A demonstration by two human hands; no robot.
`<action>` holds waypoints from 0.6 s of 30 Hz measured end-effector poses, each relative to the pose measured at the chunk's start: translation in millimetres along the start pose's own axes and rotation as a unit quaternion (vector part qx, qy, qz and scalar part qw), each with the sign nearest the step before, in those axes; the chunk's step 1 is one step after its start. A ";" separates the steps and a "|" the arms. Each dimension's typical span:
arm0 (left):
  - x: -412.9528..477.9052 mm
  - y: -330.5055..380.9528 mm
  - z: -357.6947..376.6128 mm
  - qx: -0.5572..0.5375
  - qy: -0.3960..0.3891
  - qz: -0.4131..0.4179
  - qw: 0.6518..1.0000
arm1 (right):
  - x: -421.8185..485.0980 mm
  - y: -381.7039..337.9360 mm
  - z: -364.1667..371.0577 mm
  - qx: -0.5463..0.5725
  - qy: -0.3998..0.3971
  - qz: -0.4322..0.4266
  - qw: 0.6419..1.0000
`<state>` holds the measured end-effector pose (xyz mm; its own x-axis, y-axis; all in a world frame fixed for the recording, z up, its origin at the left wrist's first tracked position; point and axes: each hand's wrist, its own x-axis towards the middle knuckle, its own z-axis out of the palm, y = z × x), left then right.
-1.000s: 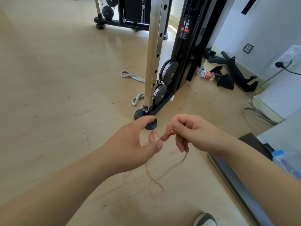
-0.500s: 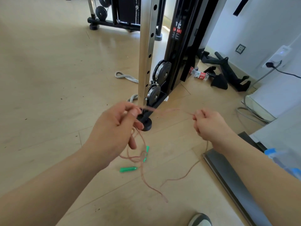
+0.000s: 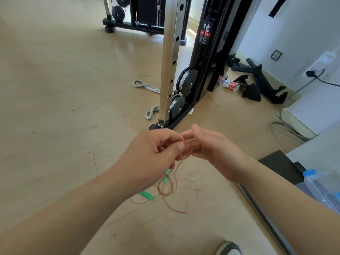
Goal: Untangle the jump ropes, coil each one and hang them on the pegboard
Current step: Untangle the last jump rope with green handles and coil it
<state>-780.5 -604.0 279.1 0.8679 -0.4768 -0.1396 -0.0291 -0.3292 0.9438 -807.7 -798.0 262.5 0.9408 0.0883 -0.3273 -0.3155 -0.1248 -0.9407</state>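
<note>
Pinching the thin pink jump rope (image 3: 181,159) between my left hand (image 3: 156,153) and right hand (image 3: 211,150), both closed on it, I risk tightening the knot; its loops and green handle (image 3: 146,195) trail on the floor (image 3: 55,107) below.

No text is legible. The black steel upright of the cable machine (image 3: 206,52) carries a warning label (image 3: 205,34) with white print, an arrow and red triangle symbols; wording too small to read. The black weight stack (image 3: 149,11) shows a column of white markings, unreadable. The clear plastic bottle lying on the floor (image 3: 229,85) bears a red-and-white label, unreadable.
</note>
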 end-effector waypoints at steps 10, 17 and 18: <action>7.6 -25.2 -27.0 0.339 -0.055 -0.076 0.936 | 0.3 -3.0 -27.4 -0.043 0.278 0.007 0.960; -1.9 -8.2 -19.2 0.146 -0.050 -0.052 0.987 | -2.4 35.6 -33.5 -0.262 0.159 0.084 0.948; -3.9 -5.8 -14.8 0.136 -0.061 -0.037 0.988 | -4.3 26.8 -21.4 -0.204 0.113 0.029 0.972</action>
<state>-776.4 -588.1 278.7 0.8067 -0.5328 -0.2558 -0.1149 -0.5659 0.8164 -817.6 -822.9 240.7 0.9409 -0.1442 -0.3065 -0.3362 -0.5081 -0.7930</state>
